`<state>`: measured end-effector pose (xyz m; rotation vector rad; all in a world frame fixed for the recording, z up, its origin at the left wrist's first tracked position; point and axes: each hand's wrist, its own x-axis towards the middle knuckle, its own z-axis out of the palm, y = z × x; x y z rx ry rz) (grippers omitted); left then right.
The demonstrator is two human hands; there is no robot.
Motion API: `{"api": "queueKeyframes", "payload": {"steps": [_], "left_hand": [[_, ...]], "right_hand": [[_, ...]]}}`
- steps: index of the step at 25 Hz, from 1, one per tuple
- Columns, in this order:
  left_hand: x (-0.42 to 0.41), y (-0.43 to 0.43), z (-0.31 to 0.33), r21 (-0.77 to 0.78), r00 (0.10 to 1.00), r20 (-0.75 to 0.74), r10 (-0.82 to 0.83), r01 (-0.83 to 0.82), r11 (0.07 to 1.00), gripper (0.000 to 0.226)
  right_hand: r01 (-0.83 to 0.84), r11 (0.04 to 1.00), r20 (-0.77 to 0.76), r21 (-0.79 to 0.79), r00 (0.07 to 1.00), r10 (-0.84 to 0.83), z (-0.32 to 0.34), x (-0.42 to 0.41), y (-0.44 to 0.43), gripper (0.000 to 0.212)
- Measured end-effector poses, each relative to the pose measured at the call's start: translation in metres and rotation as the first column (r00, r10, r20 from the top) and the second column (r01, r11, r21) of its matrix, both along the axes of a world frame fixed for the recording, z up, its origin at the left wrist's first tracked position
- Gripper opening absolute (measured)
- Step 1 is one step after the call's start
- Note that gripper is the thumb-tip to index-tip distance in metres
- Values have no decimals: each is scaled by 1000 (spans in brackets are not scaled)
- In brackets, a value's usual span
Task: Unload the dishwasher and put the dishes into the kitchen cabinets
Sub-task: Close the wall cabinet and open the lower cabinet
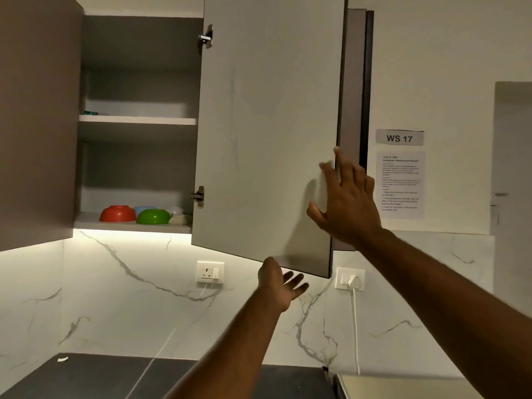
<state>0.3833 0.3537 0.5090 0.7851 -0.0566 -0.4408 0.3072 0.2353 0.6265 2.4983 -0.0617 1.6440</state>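
Observation:
The wall cabinet stands open, its right door (267, 133) swung out toward me. My right hand (345, 205) lies flat against that door near its free edge, fingers spread, holding nothing. My left hand (280, 282) is just under the door's bottom edge, palm up and fingers apart, empty. On the cabinet's bottom shelf (86, 221) sit upside-down bowls: a red bowl (117, 213), a green bowl (153, 216), a pale blue bowl (142, 209) behind them and some whitish pieces (179, 216) at the right. A white tray-like item (135, 108) rests on the upper shelf.
The left cabinet door (37, 119) is open at the far left. Below are a marble-pattern backsplash with two sockets (210, 272) (349, 279), a white cable, and a dark countertop (115, 375). A "WS 17" sign (399, 138) and a printed sheet hang on the right wall.

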Motion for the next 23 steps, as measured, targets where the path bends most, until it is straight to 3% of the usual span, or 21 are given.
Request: {"api": "queueKeyframes", "payload": {"steps": [2, 3, 5, 6, 8, 11, 16, 18, 21, 23], "left_hand": [[-5, -14, -4, -102, 997, 51, 54, -49, 994, 37], [-6, -17, -5, -131, 995, 60, 82, -74, 989, 35], [-11, -19, -5, -154, 991, 62, 120, -109, 982, 32], [-13, -19, -5, -152, 987, 62, 147, -136, 979, 30], [-19, -13, -6, -123, 982, 66, 176, -167, 978, 28], [-31, 7, -6, -62, 974, 82, 212, -207, 976, 25], [-48, 65, -5, 80, 947, 142, 287, -300, 951, 31], [-53, 96, -3, 132, 934, 177, 310, -335, 933, 36], [-59, 147, -1, 242, 935, 230, 270, -324, 915, 40], [-65, 178, -1, 249, 948, 236, 215, -273, 929, 43]], "right_hand": [[-228, 950, 56, 215, 974, 221, 0, 6, -15, 97], [-380, 854, 80, 354, 923, 377, 1, 8, -17, 97], [-525, 623, 98, 580, 804, 587, 2, 13, -22, 75], [-547, 583, 78, 601, 766, 638, 1, 16, -23, 52], [-611, 601, 100, 515, 740, 666, -5, 24, -19, 24], [-745, 520, 198, 418, 633, 748, -12, 26, -2, 24], [-921, 222, 292, 320, 319, 902, -17, 28, 61, 40], [-942, 140, 302, 303, 235, 924, -20, 32, 97, 34], [-940, 88, 273, 329, 184, 944, -27, 43, 147, 32], [-935, 128, 245, 331, 216, 945, -31, 56, 176, 36]]}}
